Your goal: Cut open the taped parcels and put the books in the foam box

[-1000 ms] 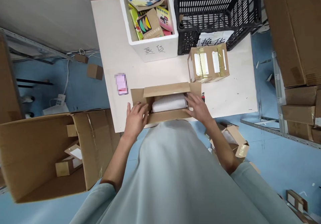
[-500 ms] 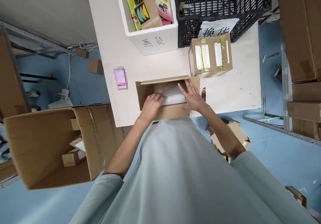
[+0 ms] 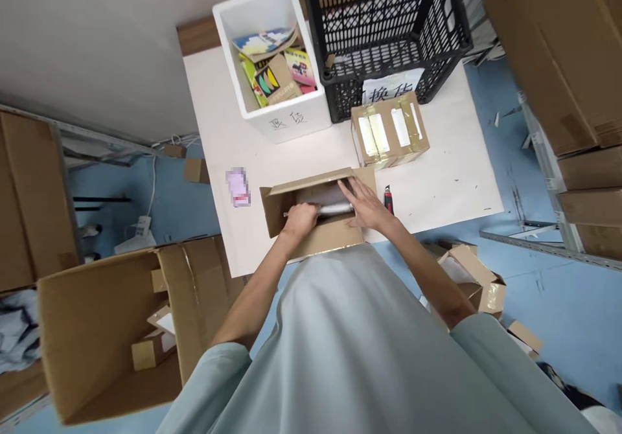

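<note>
An open cardboard box (image 3: 321, 239) lies at the table's near edge, its flaps raised. Inside it is a white wrapped bundle (image 3: 335, 208), partly hidden by my hands. My left hand (image 3: 301, 219) reaches into the left part of the box, fingers curled closed on the bundle's left end. Across the right end of the box, my right hand (image 3: 365, 205) has its fingers spread, the fingertips near the far flap and the thumb by the near flap. A red and black box cutter (image 3: 388, 201) lies just right of that hand.
A taped carton (image 3: 390, 131) stands behind the box. Farther back are a white foam bin (image 3: 296, 124) of books and a black plastic crate (image 3: 374, 32). A blurred pink item (image 3: 238, 186) lies left. A large open carton (image 3: 107, 330) stands on the floor.
The view has shifted, showing more of the table's far side. My left hand has curled its fingers deeper into the box, and the white bundle's near edge looks lifted. My right hand stays spread.
</note>
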The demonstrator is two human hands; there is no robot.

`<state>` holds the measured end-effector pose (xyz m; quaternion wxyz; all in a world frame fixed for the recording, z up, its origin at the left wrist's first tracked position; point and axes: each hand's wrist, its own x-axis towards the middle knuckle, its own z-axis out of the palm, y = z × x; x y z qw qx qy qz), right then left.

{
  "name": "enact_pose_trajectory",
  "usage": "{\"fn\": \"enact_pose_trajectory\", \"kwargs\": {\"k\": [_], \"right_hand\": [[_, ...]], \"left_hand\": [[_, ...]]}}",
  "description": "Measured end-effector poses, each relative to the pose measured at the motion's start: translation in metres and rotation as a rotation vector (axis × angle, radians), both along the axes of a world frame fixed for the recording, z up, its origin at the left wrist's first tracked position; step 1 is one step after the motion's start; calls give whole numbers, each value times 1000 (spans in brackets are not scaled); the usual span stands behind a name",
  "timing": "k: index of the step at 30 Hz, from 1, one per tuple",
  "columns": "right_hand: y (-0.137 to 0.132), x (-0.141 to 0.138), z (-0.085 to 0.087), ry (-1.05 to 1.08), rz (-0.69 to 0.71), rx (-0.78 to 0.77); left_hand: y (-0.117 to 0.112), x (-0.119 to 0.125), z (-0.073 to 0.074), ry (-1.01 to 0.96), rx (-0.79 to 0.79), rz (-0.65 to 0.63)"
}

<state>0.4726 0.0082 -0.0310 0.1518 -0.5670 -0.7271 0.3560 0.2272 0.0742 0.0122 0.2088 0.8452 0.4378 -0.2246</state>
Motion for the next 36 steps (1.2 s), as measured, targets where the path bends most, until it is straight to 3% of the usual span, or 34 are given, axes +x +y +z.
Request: {"fn": "enact_pose_trajectory", "kwargs": {"k": [2,5,10,13,16,22,26,30,36], "right_hand": [[-3,8,7,121,-86,-29],[-13,20,21,309,-283,-63],[-24,15,45,607,-538,-32],[-18,-3,60,745,-558,-26],[-6,-23,76,802,-531,-38],[13,-49,105,809,-519,-11],[15,-53,119,781,-549,36],[12,-64,130,766,-454,-77],[11,-98,142,796,-435,-170]], "left_hand": [[3,-11,17,-11,24,35],[9,-39,51,-191,64,188],[16,-87,108,-699,-12,585],[16,-101,124,-941,-109,796],[15,-109,124,-1059,-184,905],[9,-119,102,-1218,-356,1024],[5,-130,92,-1243,-402,1041],[3,-141,88,-1254,-455,1024],[1,-149,74,-1280,-564,1035]]}}
